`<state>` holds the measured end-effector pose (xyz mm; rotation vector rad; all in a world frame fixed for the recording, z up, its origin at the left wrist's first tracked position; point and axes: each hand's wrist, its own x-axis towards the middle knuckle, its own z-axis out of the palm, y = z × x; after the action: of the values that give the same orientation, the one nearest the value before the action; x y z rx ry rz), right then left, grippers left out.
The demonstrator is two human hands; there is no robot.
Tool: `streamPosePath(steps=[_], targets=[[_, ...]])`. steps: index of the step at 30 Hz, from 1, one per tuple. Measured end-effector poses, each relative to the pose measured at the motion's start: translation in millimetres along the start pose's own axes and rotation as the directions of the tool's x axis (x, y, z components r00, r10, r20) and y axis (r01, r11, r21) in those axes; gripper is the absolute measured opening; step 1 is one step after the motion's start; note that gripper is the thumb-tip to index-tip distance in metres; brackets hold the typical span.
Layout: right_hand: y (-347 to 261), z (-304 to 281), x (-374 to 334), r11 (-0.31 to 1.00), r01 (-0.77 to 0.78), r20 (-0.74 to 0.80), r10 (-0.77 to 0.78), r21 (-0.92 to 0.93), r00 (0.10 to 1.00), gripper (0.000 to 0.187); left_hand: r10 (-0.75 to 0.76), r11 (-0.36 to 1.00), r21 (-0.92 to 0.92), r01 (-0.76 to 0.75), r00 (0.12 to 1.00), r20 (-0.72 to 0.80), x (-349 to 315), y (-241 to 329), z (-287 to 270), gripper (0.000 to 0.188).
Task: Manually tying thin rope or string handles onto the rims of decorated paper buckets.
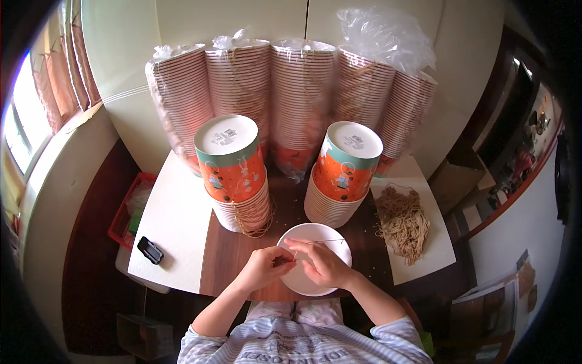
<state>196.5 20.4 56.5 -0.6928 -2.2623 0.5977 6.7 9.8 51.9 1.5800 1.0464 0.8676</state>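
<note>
Both my hands are over a white round bowl (pixel 330 285) at the table's front edge. My left hand (pixel 267 267) is closed in a pinch over the bowl's left side, on a thin pale strand. My right hand (pixel 324 264) is beside it, fingers stretched toward the left hand and thumb apart. The thin strand (pixel 327 241) shows again beyond the right fingers and runs over the bowl's far part to the right. The right fingers partly hide its course. What lies in the bowl is too small to tell.
Two upside-down stacks of orange paper buckets (pixel 236 176) (pixel 345 173) stand beyond the bowl. Brown cord loops (pixel 254 215) hang at the left stack. Tall bagged stacks (pixel 300 91) line the back. A tan string heap (pixel 403 224) lies right, a small black case (pixel 150 250) left.
</note>
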Motion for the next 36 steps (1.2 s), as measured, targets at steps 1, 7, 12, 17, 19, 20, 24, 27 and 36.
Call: streamPosePath(steps=[1,7,12,17,19,20,24,27,36], targets=[[0,2,0,0.999,-0.025,-0.008,0.025,0.037,1.0,0.047,-0.006,1.0,0.011,0.005,1.0,0.028,0,0,-1,0.015],[2,15,-8,0.986,-0.15,-0.098,0.157,0.077,0.983,0.034,-0.033,0.95,-0.304,0.067,0.993,0.115,-2,-9,-5,0.013],[-13,8,-6,0.966,-0.237,-0.233,0.256,0.108,0.938,0.023,-0.044,0.946,-0.317,0.064,0.997,0.07,-10,-12,-11,0.01],[-30,10,-12,0.978,-0.158,-0.325,0.106,-0.138,0.94,0.026,-0.071,0.906,-0.41,0.104,0.993,0.095,-14,-23,-16,0.006],[-45,19,-17,0.971,-0.084,-0.239,0.029,-0.224,0.971,0.022,-0.062,0.884,-0.457,0.1,0.993,0.098,-13,-30,-14,0.006],[-48,28,-21,0.971,-0.018,-0.189,-0.028,-0.239,0.982,0.023,-0.047,0.86,-0.502,0.093,0.993,0.104,-13,-31,-14,0.007],[-60,39,-22,0.9,0.116,0.111,-0.076,-0.42,0.991,0.02,-0.056,0.886,-0.456,0.085,0.995,0.077,-16,-27,-13,0.007],[-52,29,-12,0.93,0.041,-0.002,-0.045,-0.364,0.999,0.021,0.001,0.979,-0.202,-0.005,1.0,-0.019,-22,-26,-16,0.01],[-28,29,6,0.976,-0.175,-0.093,0.163,-0.129,0.982,0.026,0.061,0.996,-0.057,-0.062,0.998,-0.02,-26,-21,-13,0.016]])
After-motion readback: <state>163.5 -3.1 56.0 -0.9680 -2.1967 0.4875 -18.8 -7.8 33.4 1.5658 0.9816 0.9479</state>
